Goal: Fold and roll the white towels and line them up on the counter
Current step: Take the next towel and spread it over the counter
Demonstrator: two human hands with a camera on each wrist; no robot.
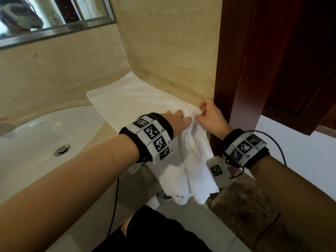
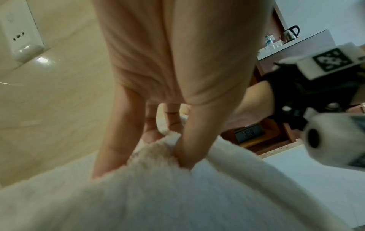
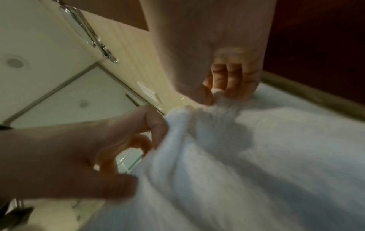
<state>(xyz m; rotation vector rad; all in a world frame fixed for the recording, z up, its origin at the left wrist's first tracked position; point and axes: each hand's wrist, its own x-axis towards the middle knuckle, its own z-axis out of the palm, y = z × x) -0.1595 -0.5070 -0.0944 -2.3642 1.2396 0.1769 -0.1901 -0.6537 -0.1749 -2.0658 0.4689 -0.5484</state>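
A white towel (image 1: 131, 99) lies lengthwise on the beige counter (image 1: 60, 102) to the right of the sink, and its near end hangs over the front edge. My left hand (image 1: 183, 118) and right hand (image 1: 201, 110) meet at the towel's right side near the counter edge. In the left wrist view my left hand (image 2: 169, 150) pinches a bunched fold of the towel (image 2: 177, 195) between thumb and fingers. In the right wrist view my right hand (image 3: 215, 93) pinches a small tuft of the towel (image 3: 266, 156), with the left hand's fingers (image 3: 156, 125) gripping the cloth beside it.
A white oval sink (image 1: 36, 142) with a metal drain fills the counter's left. A dark wooden door frame (image 1: 236, 70) stands tight against the counter's right end, next to my right hand. Beige wall tiles and a mirror (image 1: 54, 15) rise behind.
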